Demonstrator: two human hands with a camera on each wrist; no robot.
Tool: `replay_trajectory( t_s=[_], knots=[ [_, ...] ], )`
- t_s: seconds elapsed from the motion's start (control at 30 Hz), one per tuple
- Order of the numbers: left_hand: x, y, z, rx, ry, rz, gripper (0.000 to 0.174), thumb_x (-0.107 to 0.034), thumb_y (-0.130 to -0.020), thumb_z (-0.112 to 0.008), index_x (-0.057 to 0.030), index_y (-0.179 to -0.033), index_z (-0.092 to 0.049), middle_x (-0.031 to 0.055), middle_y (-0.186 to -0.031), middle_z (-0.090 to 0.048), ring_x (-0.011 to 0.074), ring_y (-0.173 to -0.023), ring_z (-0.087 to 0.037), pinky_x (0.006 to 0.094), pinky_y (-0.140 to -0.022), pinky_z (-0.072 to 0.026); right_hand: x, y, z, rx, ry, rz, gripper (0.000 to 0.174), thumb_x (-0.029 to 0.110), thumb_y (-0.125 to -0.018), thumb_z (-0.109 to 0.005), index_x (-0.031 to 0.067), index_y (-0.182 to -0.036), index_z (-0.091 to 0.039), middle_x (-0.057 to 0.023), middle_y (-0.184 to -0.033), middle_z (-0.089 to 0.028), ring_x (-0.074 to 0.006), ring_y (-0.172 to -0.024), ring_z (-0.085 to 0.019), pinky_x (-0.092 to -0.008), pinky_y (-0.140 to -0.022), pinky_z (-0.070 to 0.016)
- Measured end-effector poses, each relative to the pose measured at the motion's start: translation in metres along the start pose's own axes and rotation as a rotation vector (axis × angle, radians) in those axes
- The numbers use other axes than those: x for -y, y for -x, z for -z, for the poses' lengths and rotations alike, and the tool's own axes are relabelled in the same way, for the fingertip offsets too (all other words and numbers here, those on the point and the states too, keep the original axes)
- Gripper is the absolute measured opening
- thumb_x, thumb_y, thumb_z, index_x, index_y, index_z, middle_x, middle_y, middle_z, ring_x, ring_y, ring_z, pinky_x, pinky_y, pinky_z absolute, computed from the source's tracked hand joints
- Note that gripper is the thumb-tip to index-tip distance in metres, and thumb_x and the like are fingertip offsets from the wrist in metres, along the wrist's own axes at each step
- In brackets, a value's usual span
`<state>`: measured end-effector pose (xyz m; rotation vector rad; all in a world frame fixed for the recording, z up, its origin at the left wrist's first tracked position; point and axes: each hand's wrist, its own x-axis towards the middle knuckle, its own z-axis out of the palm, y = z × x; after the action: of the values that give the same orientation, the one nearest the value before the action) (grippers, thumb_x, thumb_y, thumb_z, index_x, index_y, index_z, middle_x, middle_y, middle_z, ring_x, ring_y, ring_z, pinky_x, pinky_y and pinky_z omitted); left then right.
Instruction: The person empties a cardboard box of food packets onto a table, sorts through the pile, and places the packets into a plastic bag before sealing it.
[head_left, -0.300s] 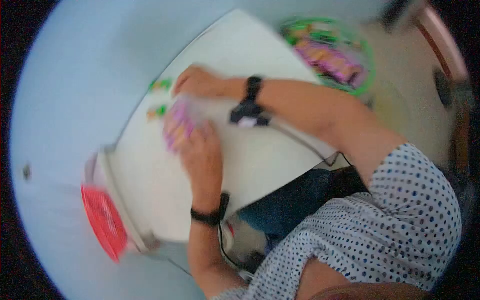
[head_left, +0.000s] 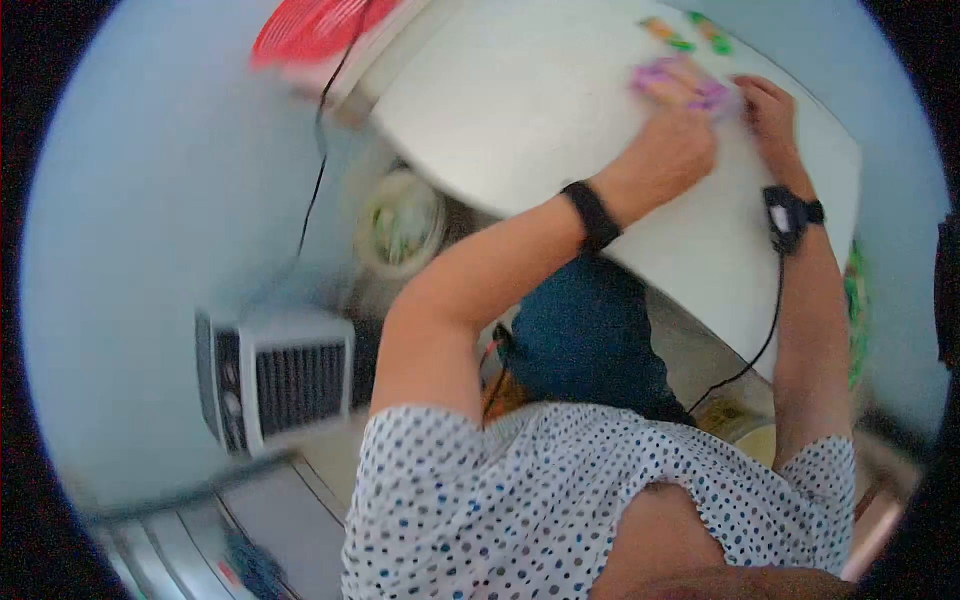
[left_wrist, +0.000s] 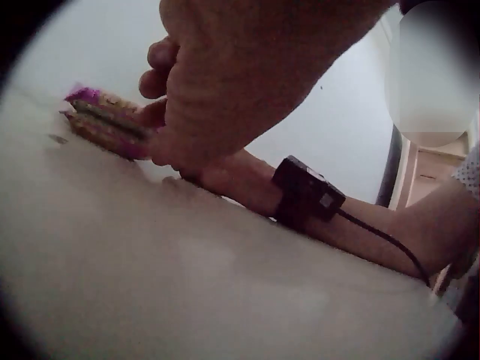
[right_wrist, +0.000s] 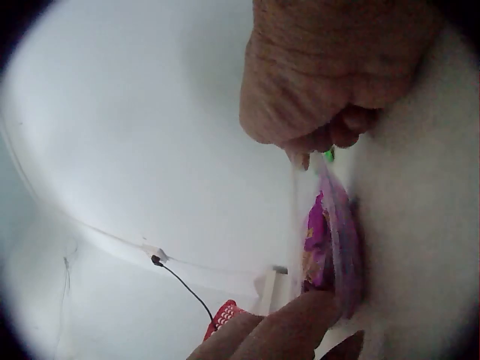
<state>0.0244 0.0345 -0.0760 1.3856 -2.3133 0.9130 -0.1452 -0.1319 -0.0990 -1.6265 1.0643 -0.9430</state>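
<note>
A clear plastic bag (right_wrist: 346,244) with purple-and-tan wrapped packets (head_left: 672,84) inside lies near the far side of the white table (head_left: 520,120). My left hand (head_left: 672,150) grips one side of it, thumb and fingers at the packets. At the bag's other end my right hand (head_left: 770,112) has curled fingers pinching the clear plastic edge, seen in the right wrist view. Just beyond the bag, two small green-and-orange packets (head_left: 668,33) lie side by side. From the left wrist, the packets' purple ends (left_wrist: 84,95) stick out past my left fingers.
A red basket (head_left: 310,30) stands past the table's left end. Below the left edge are a round bin (head_left: 400,222) and a grey-white appliance with a slatted front (head_left: 300,375). A green-rimmed basket (head_left: 856,310) shows behind the right arm, and a cable (head_left: 765,340) hangs from the right wrist.
The head view has swung round, so the table now sits at the upper right and the floor at left shows. Both hands stay at the bag of purple packets.
</note>
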Motion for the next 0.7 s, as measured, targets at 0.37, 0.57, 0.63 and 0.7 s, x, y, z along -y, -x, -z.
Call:
replay_trajectory(
  t_s=[0.37, 0.57, 0.63, 0.7],
  knots=[
    [0.119, 0.039, 0.064, -0.193, -0.161, 0.312, 0.025, -0.017, -0.077, -0.058, 0.0021, -0.088, -0.071, 0.0227, -0.093, -0.064, 0.0389, -0.091, -0.061, 0.0591, -0.077, -0.0453, 0.149, -0.084, -0.066, 0.367, 0.210, 0.209, 0.024, 0.017, -0.087, -0.057, 0.0020, -0.102, -0.069, 0.0055, -0.065, -0.050, -0.0043, -0.053, -0.040, -0.0213, -0.049, -0.0289],
    [0.031, 0.037, 0.042, -0.304, 0.295, 0.405, 0.015, -0.014, -0.076, -0.060, -0.0004, -0.071, -0.065, 0.0128, -0.078, -0.060, 0.0284, -0.076, -0.063, 0.0383, -0.064, -0.0549, 0.148, -0.036, -0.008, 0.229, 0.365, 0.226, 0.026, 0.019, -0.090, -0.060, 0.0004, -0.105, -0.068, 0.0027, -0.067, -0.053, -0.0053, -0.057, -0.043, -0.0212, -0.051, -0.0305],
    [0.019, 0.029, 0.043, -0.304, 0.332, 0.357, 0.015, -0.014, -0.076, -0.061, -0.0017, -0.071, -0.065, 0.0120, -0.077, -0.060, 0.0274, -0.075, -0.063, 0.0373, -0.062, -0.0552, 0.108, 0.000, 0.050, 0.160, 0.438, 0.217, 0.025, 0.019, -0.090, -0.060, 0.0005, -0.105, -0.069, 0.0023, -0.067, -0.053, -0.0054, -0.057, -0.043, -0.0213, -0.051, -0.0305],
    [0.007, 0.018, 0.049, -0.279, 0.357, 0.320, 0.014, -0.015, -0.077, -0.061, -0.0023, -0.072, -0.065, 0.0120, -0.077, -0.060, 0.0280, -0.075, -0.063, 0.0387, -0.061, -0.0553, 0.106, 0.013, 0.070, 0.149, 0.484, 0.238, 0.024, 0.019, -0.090, -0.060, 0.0006, -0.103, -0.069, 0.0022, -0.067, -0.053, -0.0054, -0.057, -0.043, -0.0213, -0.051, -0.0304]
  ],
)
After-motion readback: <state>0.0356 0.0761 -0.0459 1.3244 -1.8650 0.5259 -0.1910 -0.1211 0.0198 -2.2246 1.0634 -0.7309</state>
